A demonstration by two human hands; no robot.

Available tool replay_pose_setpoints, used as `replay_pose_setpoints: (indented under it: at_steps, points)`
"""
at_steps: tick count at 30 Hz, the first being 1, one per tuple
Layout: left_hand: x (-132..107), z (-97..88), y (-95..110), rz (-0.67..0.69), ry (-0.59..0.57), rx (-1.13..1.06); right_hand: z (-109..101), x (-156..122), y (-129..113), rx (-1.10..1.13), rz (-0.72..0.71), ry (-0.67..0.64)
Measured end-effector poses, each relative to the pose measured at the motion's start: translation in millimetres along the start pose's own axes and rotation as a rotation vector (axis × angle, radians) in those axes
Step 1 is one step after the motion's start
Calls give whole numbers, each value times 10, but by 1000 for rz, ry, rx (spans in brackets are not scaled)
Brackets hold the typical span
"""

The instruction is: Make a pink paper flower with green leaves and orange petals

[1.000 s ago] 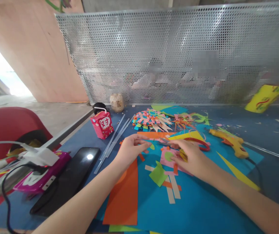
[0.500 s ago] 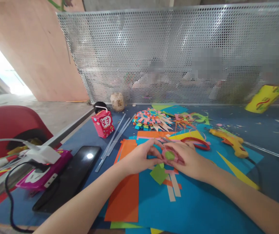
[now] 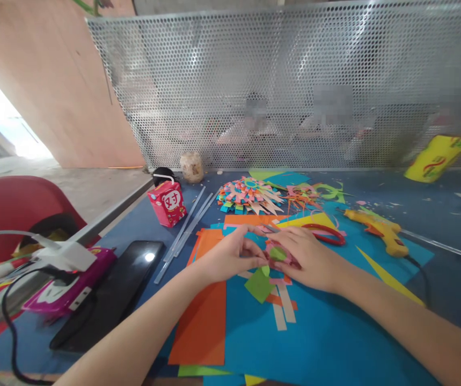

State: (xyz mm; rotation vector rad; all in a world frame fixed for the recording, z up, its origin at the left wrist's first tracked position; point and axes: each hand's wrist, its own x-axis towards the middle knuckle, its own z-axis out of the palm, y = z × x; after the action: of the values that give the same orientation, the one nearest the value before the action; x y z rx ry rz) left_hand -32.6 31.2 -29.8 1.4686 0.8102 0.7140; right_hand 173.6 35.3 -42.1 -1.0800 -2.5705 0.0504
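Note:
My right hand (image 3: pixel 306 260) curls around a small pink paper piece with a round green centre (image 3: pixel 278 253), probably a paper flower, holding it low over the blue paper sheet (image 3: pixel 327 338). From the other side my left hand (image 3: pixel 232 254) meets its left edge, thumb and fingers pinched there. The fingers hide part of the pink piece. Just below lie a green paper scrap (image 3: pixel 260 286) and several cream, pink and orange paper strips (image 3: pixel 282 308). Red-handled scissors (image 3: pixel 330 236) rest behind my right hand, their blades partly covered.
An orange paper stack (image 3: pixel 200 327) lies left, beside a phone (image 3: pixel 109 295) and a purple power strip (image 3: pixel 69 289). Glue sticks (image 3: pixel 190 228), a red drink carton (image 3: pixel 168 203) and a fringed paper flower (image 3: pixel 250 195) stand behind. A yellow glue gun (image 3: pixel 379 230) is right; a perforated metal screen (image 3: pixel 230 69) closes the back.
Both hands keep hold of the pink paper piece. The right fingers have shifted slightly over it, covering more of the green centre. The whole view has moved a little.

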Motion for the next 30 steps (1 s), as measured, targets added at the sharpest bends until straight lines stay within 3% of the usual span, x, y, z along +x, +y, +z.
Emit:
replay_pose_setpoints:
  at_steps: [22, 30]
  points:
    - [-1, -22, -10, -68, -27, 5, 48, 88, -5, 115, 100, -19]
    - [26, -31, -13, -58, -34, -28, 62, 118, 69, 212, 127, 29]
